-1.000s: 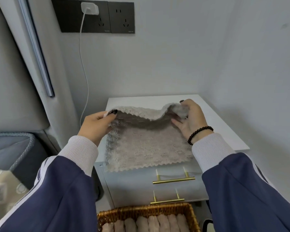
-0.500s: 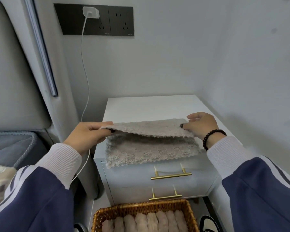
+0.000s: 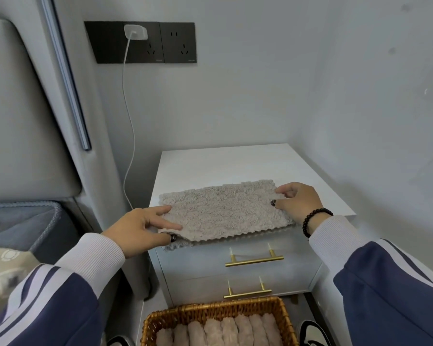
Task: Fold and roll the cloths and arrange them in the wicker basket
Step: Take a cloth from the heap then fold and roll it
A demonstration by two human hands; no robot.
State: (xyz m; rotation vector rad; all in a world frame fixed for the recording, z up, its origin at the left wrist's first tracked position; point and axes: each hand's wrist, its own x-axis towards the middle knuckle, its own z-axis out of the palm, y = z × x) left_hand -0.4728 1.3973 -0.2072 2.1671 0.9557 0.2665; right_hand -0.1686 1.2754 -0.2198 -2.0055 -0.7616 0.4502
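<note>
While the cloth [image 3: 225, 208] lies folded in half on the front of the white worktop [image 3: 235, 163], both hands rest at its short ends. The left hand [image 3: 138, 229] lies with straight fingers [image 3: 160, 211] on top of the left end, the thumb tucked at the near corner, apparently pinching the layers. The right hand [image 3: 298, 203] holds the right end, fingers loosely curled at the edge; a firm pinch cannot be confirmed. Between the fingers the fabric lies flat, its scalloped near edge overhanging the drawer front slightly. The material looks plush, light and limp; it will sag if lifted by one corner, so take hold at both ends of a short edge and roll along the length. Below the hands, the wicker basket [image 3: 160, 318] already contains a row of rolled cloths [image 3: 223, 332].
</note>
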